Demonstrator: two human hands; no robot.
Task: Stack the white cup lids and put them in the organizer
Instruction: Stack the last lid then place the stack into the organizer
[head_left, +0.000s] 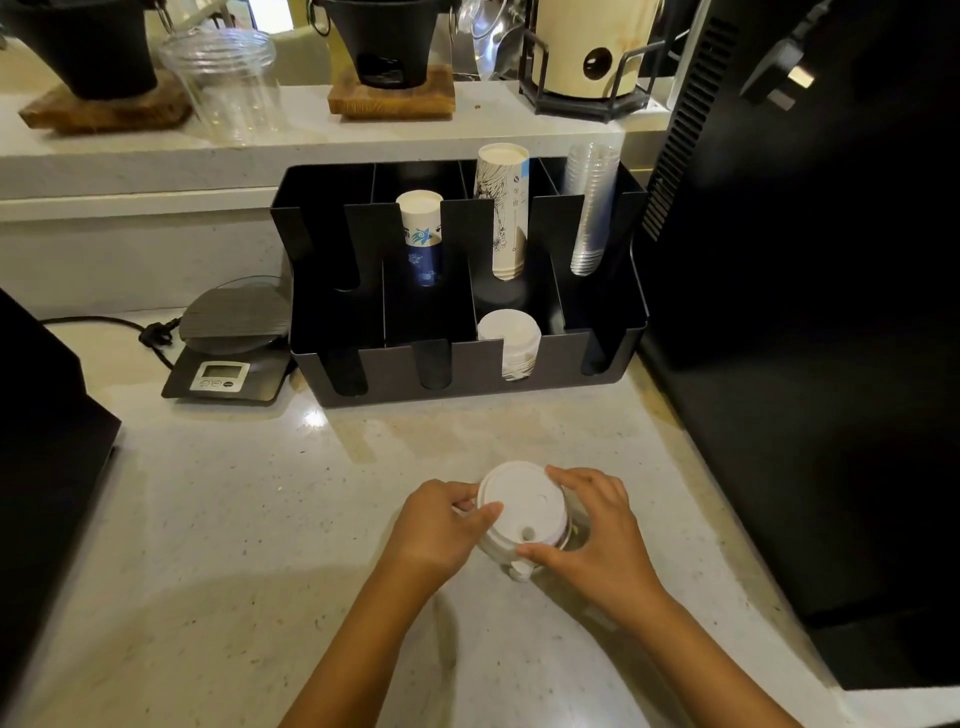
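A short stack of white cup lids (522, 512) stands on the pale counter near me. My left hand (441, 525) grips its left side with the thumb on the top lid. My right hand (597, 535) holds its right side, fingers curled around the rim. Straight behind, the black organizer (613, 358) has several slots. Another stack of white lids (509, 338) sits in its third front slot. The back slots hold a blue-print paper cup stack (421, 234), a taller white cup stack (503, 208) and clear plastic cups (589, 208).
A digital scale (228, 358) with a power cord sits left of the organizer. A large black machine (810, 312) walls off the right side, and another black appliance (47, 441) stands at the left. On the raised shelf behind: a clear jar (228, 83), black pots on wood bases.
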